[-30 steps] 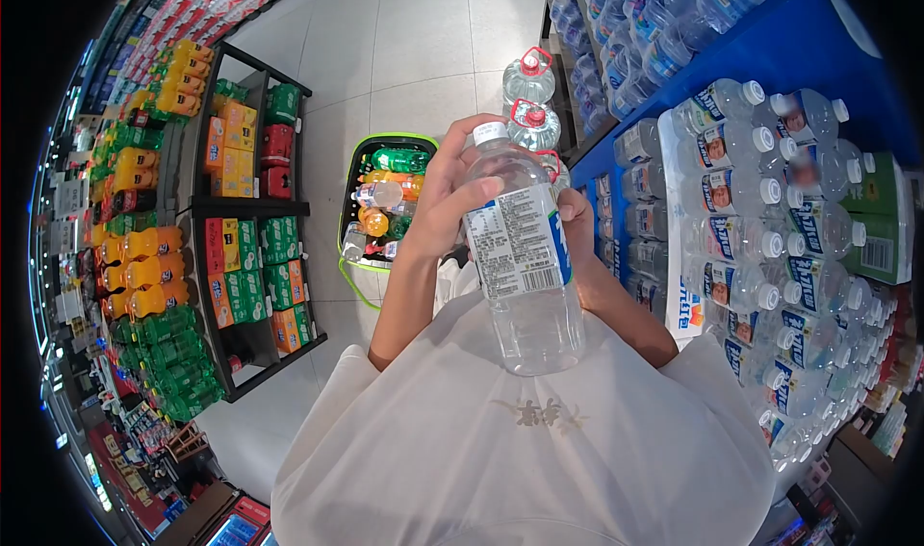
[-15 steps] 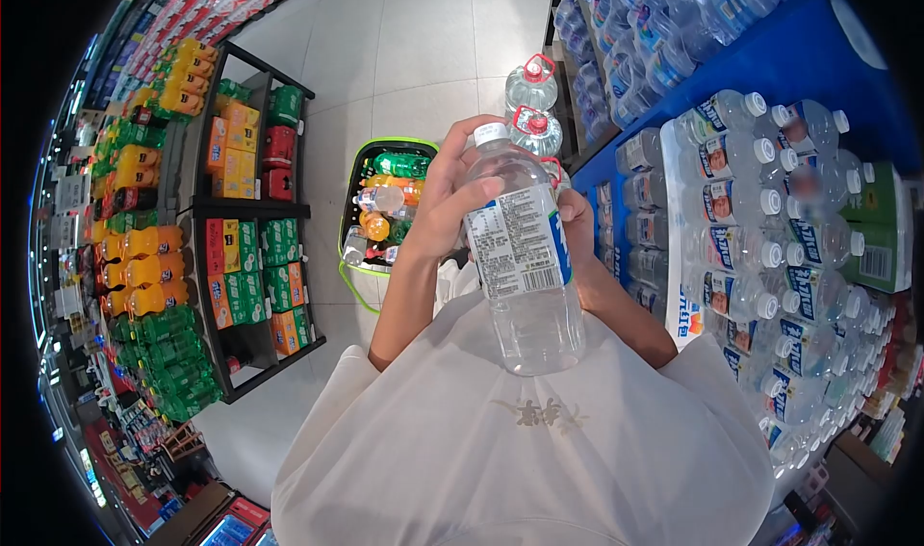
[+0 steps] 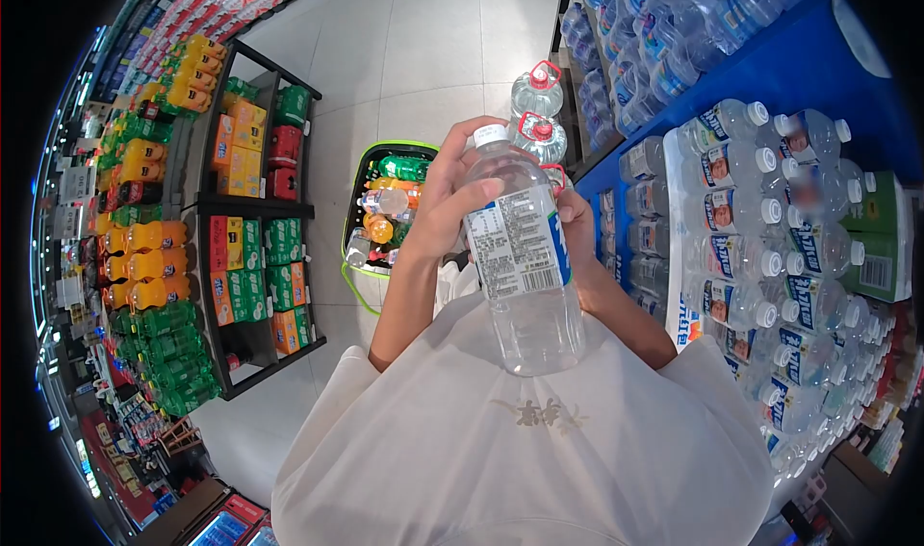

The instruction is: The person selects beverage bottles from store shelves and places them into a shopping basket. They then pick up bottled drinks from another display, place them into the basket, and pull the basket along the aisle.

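A large clear plastic bottle (image 3: 537, 330) with a white cap is held up before my chest, its base toward me and a label with small print and a barcode facing up. My left hand (image 3: 457, 195) is closed around its upper left side, thumb across the shoulder by the label. My right hand (image 3: 575, 233) grips the right side, its fingers partly hidden behind the bottle. Beyond my left hand on the floor stands a black shopping basket (image 3: 358, 176) with a bright green rim, with several drink bottles (image 3: 385, 202) inside.
At left, a dark shelf rack (image 3: 255, 209) holds boxed drinks, beside stacked orange soda bottles (image 3: 144, 265). Large water jugs (image 3: 536, 92) with red handles stand on the floor ahead. Rows of similar white-capped bottles (image 3: 727, 209) fill the right side, near a blue display (image 3: 770, 65).
My hands and the bottle keep nearly the same place and pose. The surroundings have shifted very slightly in view, with the basket a little to the right.
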Motion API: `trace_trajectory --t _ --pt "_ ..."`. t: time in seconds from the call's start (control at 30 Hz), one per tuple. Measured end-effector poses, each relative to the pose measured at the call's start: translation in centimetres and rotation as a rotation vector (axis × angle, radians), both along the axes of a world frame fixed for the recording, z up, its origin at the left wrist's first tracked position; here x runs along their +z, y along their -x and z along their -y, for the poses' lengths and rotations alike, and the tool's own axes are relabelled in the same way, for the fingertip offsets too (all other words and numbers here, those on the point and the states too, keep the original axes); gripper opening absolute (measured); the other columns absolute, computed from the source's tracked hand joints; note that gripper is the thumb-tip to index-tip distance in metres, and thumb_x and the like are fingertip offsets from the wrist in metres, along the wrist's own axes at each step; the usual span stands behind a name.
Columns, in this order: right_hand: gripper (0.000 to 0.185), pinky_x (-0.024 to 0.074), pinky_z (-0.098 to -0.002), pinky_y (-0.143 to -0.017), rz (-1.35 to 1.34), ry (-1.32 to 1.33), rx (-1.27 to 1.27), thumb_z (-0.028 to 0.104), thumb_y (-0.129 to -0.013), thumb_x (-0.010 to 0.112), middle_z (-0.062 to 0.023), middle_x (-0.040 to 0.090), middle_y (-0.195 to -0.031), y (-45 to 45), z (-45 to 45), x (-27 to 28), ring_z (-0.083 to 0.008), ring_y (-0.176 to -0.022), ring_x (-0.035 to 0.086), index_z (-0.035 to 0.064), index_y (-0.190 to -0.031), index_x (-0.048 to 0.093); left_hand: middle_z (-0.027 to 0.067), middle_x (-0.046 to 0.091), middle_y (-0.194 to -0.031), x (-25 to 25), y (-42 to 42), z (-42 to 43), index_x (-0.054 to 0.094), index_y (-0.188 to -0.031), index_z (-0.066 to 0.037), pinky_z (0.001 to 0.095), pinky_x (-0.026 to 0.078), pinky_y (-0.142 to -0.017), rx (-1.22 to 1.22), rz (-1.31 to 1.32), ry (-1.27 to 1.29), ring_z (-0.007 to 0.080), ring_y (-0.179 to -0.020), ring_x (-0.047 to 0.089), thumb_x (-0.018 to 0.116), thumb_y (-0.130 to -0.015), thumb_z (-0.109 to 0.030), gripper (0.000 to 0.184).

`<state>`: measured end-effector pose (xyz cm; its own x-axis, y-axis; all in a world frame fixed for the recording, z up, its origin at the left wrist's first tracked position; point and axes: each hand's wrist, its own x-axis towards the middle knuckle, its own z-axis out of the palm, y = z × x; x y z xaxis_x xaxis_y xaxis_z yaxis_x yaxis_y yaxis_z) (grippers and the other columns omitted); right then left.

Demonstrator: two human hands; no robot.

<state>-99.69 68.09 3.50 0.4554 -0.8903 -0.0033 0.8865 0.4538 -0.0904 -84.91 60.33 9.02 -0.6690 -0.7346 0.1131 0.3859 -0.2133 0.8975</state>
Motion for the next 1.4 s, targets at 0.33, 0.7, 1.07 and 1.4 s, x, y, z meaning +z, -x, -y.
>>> trace_trajectory --t 0.33,0.7,1.07,1.4 --pt "0.055 0.0538 -0.0448 -0.089 0.020 -0.181 -0.081 0.020 -0.070 0.046 -0.0265 0.065 -0.109 0.5 -0.6 -4.8 -0.0364 -0.095 0.066 -0.0120 -0.114 0.056 0.0205 0.062 -0.113 -4.1 0.8 0.3 0.041 -0.132 -0.002 0.0351 0.052 -0.088 0.019 0.151 -0.244 0.0235 -0.101 0.064 0.062 -0.085 -0.035 0.061" --pt "0.049 0.0530 -0.0339 -0.082 -0.672 -0.533 -0.142 0.028 -0.086 0.062 -0.0145 0.064 -0.103 -2.7 1.0 -4.0 -0.0218 -0.092 0.065 -0.0035 -0.121 0.051 0.0166 0.043 -0.138 -10.7 -3.5 -1.0 0.022 -0.148 -0.003 0.0352 0.036 -0.106 -0.001 0.222 -0.486 0.0242 -0.126 0.045 0.065 -0.086 -0.031 0.081" --pt "0.071 0.0494 -0.0337 -0.091 -1.221 0.018 -0.369 0.014 -0.082 0.070 -0.0162 0.053 -0.125 -12.5 11.9 -0.4 -0.0221 -0.112 0.057 -0.0017 -0.141 0.035 0.0096 0.048 -0.134 -8.2 -14.2 5.2 0.022 -0.147 -0.005 0.0355 0.039 -0.105 0.100 0.276 -0.329 0.0198 -0.124 0.048 0.087 -0.062 -0.010 0.107" --pt "0.059 0.0380 -0.0389 -0.102 -1.992 0.437 0.044 0.028 -0.087 0.063 -0.0238 0.052 -0.129 -18.5 20.9 -9.2 -0.0360 -0.120 0.050 -0.0058 -0.132 0.045 0.0114 0.060 -0.116 -20.5 -24.5 13.2 0.049 -0.127 -0.005 0.0395 0.044 -0.099 0.194 0.045 -1.035 0.0245 -0.111 0.058 0.071 -0.081 -0.026 0.055"
